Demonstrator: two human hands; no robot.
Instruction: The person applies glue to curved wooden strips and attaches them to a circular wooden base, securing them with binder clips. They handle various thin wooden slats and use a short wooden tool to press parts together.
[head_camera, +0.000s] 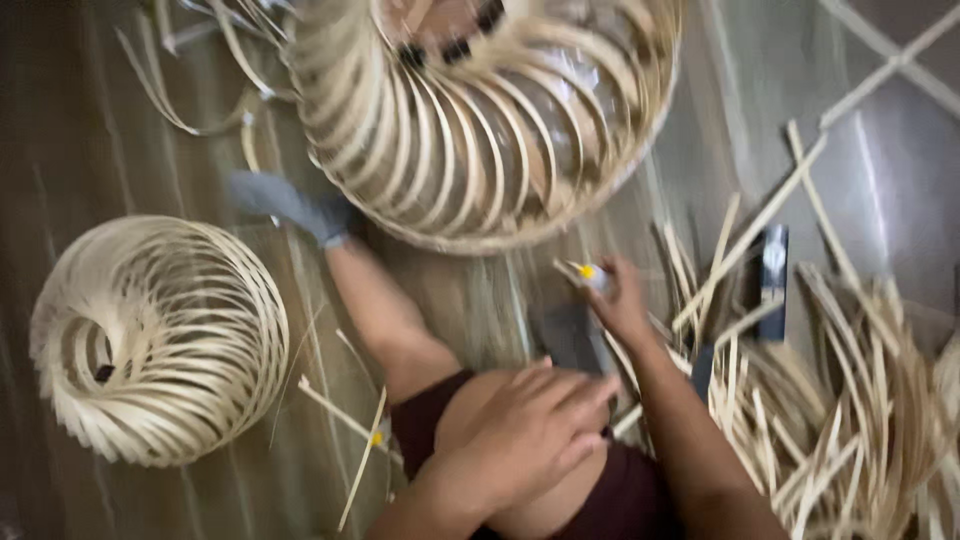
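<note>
Tube (590, 272) sits pinched in right hand (622, 300) fingers.

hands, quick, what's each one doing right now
Left hand: open, fingers spread flat on the person's own knee, holding nothing.
Right hand: closed around a small white tube with a yellow tip, above the pale bamboo strips.

Soft, even light falls from above, dimmer toward the left edge where the floor (60, 120) goes dark, with a pale sheen on the floor at the upper right. The whole view is smeared by motion blur, worst on the bamboo strips (850, 420) and the large woven frame (480, 130). Shadows are faint and diffuse.
</note>
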